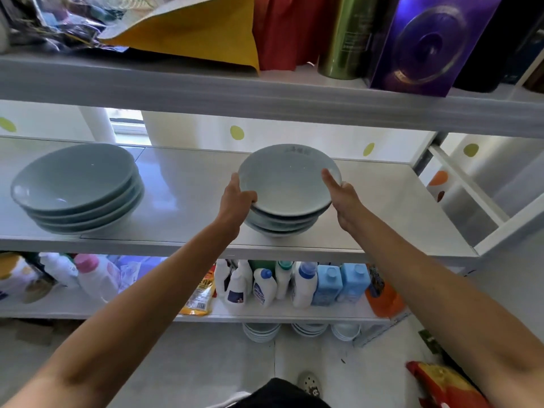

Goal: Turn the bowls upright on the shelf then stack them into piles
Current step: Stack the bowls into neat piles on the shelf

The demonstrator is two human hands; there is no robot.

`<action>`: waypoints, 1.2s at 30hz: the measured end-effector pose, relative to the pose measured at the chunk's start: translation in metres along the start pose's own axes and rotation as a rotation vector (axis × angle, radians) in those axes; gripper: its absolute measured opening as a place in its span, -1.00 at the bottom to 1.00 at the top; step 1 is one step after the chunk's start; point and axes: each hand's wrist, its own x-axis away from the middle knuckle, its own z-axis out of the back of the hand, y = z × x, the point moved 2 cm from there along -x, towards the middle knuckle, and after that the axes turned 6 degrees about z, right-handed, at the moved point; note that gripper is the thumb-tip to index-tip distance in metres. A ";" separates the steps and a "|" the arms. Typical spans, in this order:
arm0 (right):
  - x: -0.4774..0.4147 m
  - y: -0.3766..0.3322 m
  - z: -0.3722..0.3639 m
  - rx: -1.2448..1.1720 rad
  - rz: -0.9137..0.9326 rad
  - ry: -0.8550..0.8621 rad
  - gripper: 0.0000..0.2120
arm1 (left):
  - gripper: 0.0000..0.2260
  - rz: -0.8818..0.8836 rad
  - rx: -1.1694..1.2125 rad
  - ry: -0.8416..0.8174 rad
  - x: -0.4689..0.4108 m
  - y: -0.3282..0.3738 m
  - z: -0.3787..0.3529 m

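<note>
Our fingers (249, 198) curl around the rim of a pale blue-grey glazed ceramic bowl (287, 184), with the left hand (237, 198) and the right hand (343, 191) gripping it on opposite sides. The bowl is upright, tipped slightly towards us, on top of a pile of matching bowls (282, 226) near the middle of the white glossy shelf (188, 187). Well apart to the left stands a second pile of wider blue-grey bowls (78, 187), also upright.
</note>
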 end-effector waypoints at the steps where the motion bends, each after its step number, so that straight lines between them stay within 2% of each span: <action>1: 0.001 0.003 -0.003 0.015 -0.002 -0.006 -0.42 | -0.51 0.000 -0.005 0.001 -0.001 -0.003 0.002; 14: 0.006 0.015 -0.024 -0.030 -0.060 0.013 -0.41 | -0.57 -0.004 -0.018 -0.036 -0.018 -0.007 0.017; 18: 0.010 0.017 -0.025 -0.100 -0.094 -0.005 -0.42 | -0.62 0.011 0.138 -0.071 -0.022 -0.008 0.013; 22: 0.016 0.020 -0.028 -0.197 -0.140 -0.081 -0.40 | -0.59 0.270 0.353 -0.106 -0.017 -0.019 0.001; 24: 0.016 0.020 -0.027 -0.217 -0.133 -0.107 -0.40 | -0.59 0.345 0.457 -0.135 -0.013 -0.021 -0.004; 33: 0.019 0.017 -0.026 -0.198 -0.092 -0.186 -0.42 | -0.54 0.339 0.503 -0.124 -0.016 -0.023 -0.005; 36: 0.015 0.026 -0.025 -0.287 -0.075 -0.161 -0.37 | -0.51 0.321 0.555 -0.123 -0.017 -0.024 -0.005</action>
